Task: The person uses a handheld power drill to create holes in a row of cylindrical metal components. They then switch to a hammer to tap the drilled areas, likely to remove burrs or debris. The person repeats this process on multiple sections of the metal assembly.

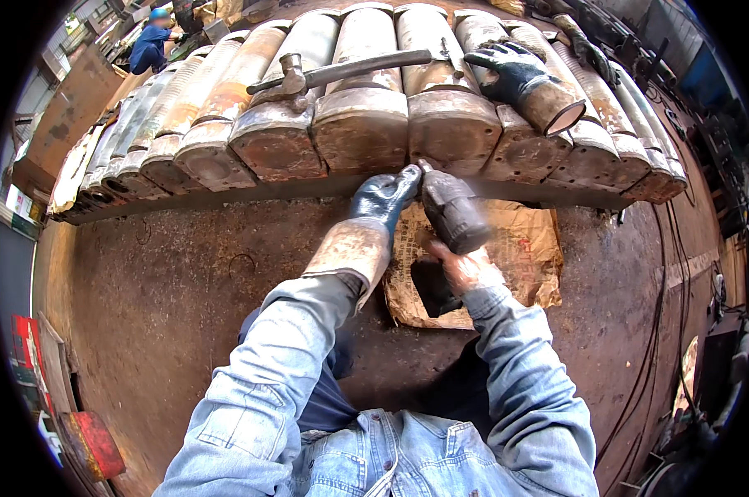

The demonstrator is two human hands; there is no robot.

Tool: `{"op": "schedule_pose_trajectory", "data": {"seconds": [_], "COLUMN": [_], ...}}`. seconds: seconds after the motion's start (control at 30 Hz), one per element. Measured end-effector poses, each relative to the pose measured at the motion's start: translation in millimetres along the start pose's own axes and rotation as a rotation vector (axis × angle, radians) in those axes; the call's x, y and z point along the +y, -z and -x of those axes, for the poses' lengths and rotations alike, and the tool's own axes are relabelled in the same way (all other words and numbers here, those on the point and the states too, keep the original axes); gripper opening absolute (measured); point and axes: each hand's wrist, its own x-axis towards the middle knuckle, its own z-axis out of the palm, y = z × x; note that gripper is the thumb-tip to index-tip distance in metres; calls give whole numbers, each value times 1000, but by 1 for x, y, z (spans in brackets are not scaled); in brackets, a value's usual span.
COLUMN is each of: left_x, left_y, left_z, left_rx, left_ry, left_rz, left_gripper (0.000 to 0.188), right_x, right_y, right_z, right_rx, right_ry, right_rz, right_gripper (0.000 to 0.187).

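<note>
My right hand [471, 269] is bare and wraps round the grip of a dark, worn cordless power driver [453, 211]. Its tip points away from me, at the lower edge of a rusty metal cylinder end [453, 132]. Close beside that tip, my left hand [380, 201] wears a dark coated work glove with a stained cuff. Its fingers are closed in a pinch; whatever they may hold is too small to make out. On top of the cylinders lie a hammer [350, 70] with a long dark handle and a spare dark glove [519, 79] with a stained cuff.
Several more metal cylinders [200, 157] form a wide row across the front. A flattened brown paper sack [524, 248] lies on the stained floor below the driver. Cables [660, 306] run along the right. A red block [95, 446] stands lower left; a person in blue [151, 45] is far left.
</note>
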Motion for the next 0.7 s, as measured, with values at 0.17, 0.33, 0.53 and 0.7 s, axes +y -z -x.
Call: {"op": "schedule_pose_trajectory", "data": {"seconds": [0.17, 0.33, 0.53, 0.7], "left_x": [14, 5, 26, 34], "left_y": [41, 53, 75, 81], "left_z": [13, 11, 28, 37], "left_rx": [57, 129, 223, 216], "left_ry": [-87, -196, -313, -222], "left_rz": [-31, -16, 126, 257], "left_gripper": [43, 34, 30, 31], "right_x": [3, 13, 7, 6], "right_y": [-38, -57, -92, -98], "right_z": [-36, -54, -59, -59], "right_rx": [-72, -40, 124, 102], "right_ry": [88, 4, -184, -133], "right_rz": [-146, -353, -833, -933], "right_gripper": [80, 74, 46, 44]}}
